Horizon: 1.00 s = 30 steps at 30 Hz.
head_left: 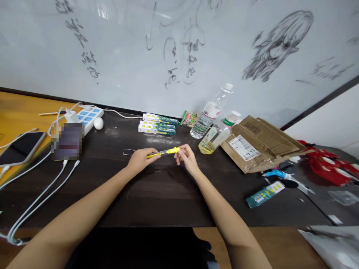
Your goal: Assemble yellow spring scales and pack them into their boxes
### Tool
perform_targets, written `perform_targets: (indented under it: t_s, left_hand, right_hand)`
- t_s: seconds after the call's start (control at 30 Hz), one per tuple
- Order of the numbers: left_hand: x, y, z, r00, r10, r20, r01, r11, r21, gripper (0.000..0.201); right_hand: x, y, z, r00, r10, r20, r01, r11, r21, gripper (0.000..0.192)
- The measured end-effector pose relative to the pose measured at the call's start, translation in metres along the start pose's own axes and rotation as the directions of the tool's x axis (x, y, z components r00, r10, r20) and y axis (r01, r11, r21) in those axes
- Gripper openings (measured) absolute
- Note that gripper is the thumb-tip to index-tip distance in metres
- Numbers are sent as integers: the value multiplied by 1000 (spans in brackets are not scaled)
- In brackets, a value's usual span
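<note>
A slim yellow pen-shaped tool (165,152) with a clear middle section is held level above the dark table (157,179). My left hand (141,160) is closed round its left end. The fingertips of my right hand (187,158) pinch its bright yellow right end. Just left of my left hand, a thin bent wire piece (128,151) shows against the tabletop. Beyond my hands, several slim white and green boxes (157,125) lie side by side. Another green box (265,194) rests off to my right.
Two plastic bottles (209,114) stand near a snack packet (189,118) and a cardboard parcel (252,144). On the left are a power strip (88,121), a white ball (98,123), phones (22,147) and cables (47,194). Sunglasses (288,183) and red cloth (328,164) lie right. A whiteboard (126,67) rises behind.
</note>
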State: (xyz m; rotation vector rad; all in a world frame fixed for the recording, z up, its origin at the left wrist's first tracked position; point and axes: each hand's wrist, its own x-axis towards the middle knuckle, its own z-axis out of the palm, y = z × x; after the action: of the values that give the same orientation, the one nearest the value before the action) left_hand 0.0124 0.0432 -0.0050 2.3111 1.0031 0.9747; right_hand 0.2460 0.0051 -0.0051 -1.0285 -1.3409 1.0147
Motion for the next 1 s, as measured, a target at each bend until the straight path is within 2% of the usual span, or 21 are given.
perform_targets:
  t_s: [0.23,0.43,0.5,0.63,0.7,0.83,1.0]
  left_hand:
    - [-1,2,3,998,43,49,-44,999,3,31]
    - [-2,5,3,996,46,77,-48,999,21,28]
    - [-2,5,3,997,39,68,-40,999,9,27]
    - [0,3,3,999,11,32,-11,1000,1,27]
    - [0,2,2,1000,5,29,-5,1000,-2,28]
    - [0,3,2,999,11,39,-11,1000,-11,29]
    - [-2,4,3,998,24,63,-24,1000,10,28]
  right_hand:
    - [0,3,-1,997,57,44,-55,998,-38,37]
    - [1,10,-6,995,102,-12,-102,969,-226,61]
    - [1,10,-5,996,90,-28,-93,977,-192,58]
    - [0,5,-1,999,46,-13,-47,998,-45,34]
    - [-1,4,0,1000,31,0,-31,999,-39,29]
    - [-3,2,0,1000,2,0,-2,984,-177,32]
    - [-4,1,-1,1000,9,-18,-15,933,-360,53]
